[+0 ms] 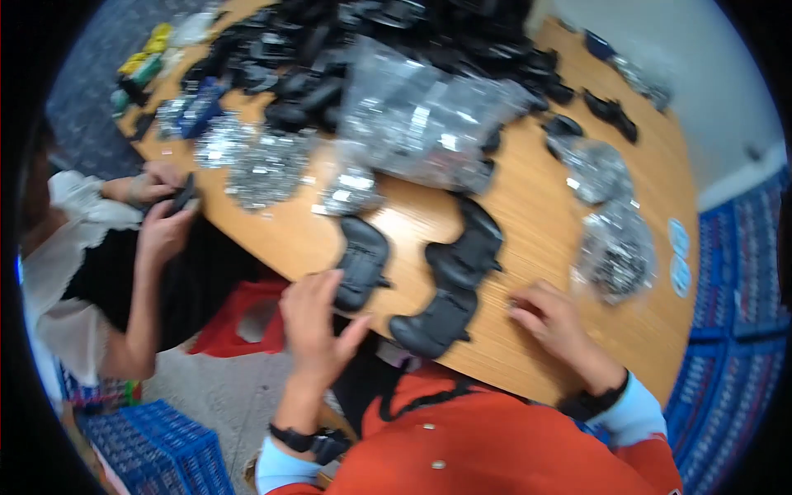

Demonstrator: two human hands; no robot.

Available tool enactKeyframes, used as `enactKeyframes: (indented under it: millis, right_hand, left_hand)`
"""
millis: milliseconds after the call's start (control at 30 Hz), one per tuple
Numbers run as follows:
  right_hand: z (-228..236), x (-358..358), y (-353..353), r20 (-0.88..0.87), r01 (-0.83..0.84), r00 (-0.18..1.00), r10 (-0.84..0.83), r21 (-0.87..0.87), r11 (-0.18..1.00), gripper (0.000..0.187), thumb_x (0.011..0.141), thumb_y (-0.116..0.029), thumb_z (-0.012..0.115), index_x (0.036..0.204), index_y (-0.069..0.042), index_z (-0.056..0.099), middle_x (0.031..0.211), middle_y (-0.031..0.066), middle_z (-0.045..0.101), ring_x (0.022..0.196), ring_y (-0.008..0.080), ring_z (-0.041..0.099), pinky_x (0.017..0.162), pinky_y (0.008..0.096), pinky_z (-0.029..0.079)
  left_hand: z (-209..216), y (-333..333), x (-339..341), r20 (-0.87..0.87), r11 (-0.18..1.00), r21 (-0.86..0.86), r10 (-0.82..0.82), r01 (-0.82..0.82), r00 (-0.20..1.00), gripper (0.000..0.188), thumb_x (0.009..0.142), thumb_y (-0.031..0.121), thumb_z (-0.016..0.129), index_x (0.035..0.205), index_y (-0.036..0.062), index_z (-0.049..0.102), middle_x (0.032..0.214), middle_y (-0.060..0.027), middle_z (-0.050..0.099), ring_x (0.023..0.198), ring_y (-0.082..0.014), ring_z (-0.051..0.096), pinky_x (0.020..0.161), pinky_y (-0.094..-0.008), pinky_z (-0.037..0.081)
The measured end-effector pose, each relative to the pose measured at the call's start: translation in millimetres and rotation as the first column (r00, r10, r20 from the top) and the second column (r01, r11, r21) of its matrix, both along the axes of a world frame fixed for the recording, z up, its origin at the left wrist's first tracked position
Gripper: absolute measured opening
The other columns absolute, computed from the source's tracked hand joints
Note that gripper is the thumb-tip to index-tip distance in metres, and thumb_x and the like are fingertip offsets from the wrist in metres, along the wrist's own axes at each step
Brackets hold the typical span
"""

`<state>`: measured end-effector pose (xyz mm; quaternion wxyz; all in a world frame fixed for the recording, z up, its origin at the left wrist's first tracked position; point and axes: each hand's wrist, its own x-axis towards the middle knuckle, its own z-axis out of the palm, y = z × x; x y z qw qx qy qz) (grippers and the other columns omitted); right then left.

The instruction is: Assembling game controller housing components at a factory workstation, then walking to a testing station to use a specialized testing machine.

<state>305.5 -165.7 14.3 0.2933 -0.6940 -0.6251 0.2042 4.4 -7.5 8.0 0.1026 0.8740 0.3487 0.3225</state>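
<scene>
My left hand [313, 322] is at the table's front edge, thumb spread from the fingers. Its fingertips meet the near left edge of a black curved plastic part [363, 260]; whether they press on it I cannot tell. To the right of that part lie two more black curved parts, one farther [469, 247] and one nearer [437, 320], with their ends meeting. My right hand [554, 320] rests over the tabletop right of them, thumb and forefinger pinched together. Something tiny may be between those fingertips, too small to name.
Loose silvery metal pieces [268, 169] and a large clear plastic bag [412, 115] lie beyond the parts. Black parts [305, 49] heap at the back. Bags of metal pieces [615, 256] sit right. At left, a co-worker's hands [165, 206] hold a black piece.
</scene>
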Motion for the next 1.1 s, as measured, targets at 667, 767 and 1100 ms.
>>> enactKeyframes:
  millis: [667,767,1100]
  right_hand:
    - [-9,-7,-4,0.059,0.057,0.996,-0.061,0.063,0.996,0.01,0.081,-0.012,0.067,0.086,-0.004,0.062,0.081,0.0107,0.057,0.078,0.0287,0.061,0.068,0.036,0.049]
    - [-9,-9,-2,0.067,0.025,0.997,-0.032,0.1,0.995,0.01,0.08,-0.011,0.067,0.083,-0.003,0.062,0.081,0.0105,0.057,0.076,0.0283,0.061,0.067,0.0358,0.049]
    - [1,-12,4,-0.025,0.11,0.994,-0.108,0.145,0.983,0.006,0.08,-0.003,0.066,0.084,-0.001,0.064,0.078,0.0131,0.063,0.066,0.0261,0.062,0.059,0.0318,0.048]
  left_hand:
    - [16,-52,43,-0.157,0.956,-0.258,-0.184,0.14,0.97,0.075,0.058,0.042,0.082,0.116,0.0028,0.054,0.109,-0.0147,0.052,0.098,-0.0335,0.049,0.084,-0.0417,0.042]
    - [14,-53,42,-0.174,0.951,-0.275,-0.194,0.141,0.966,0.067,0.059,0.04,0.082,0.11,0.0039,0.059,0.106,-0.0133,0.052,0.098,-0.0324,0.049,0.083,-0.041,0.041]
    - [0,-40,19,0.002,0.997,-0.066,0.047,-0.047,0.999,0.059,0.065,0.036,0.08,0.109,0.0039,0.058,0.102,-0.0135,0.052,0.091,-0.031,0.051,0.075,-0.0392,0.042]
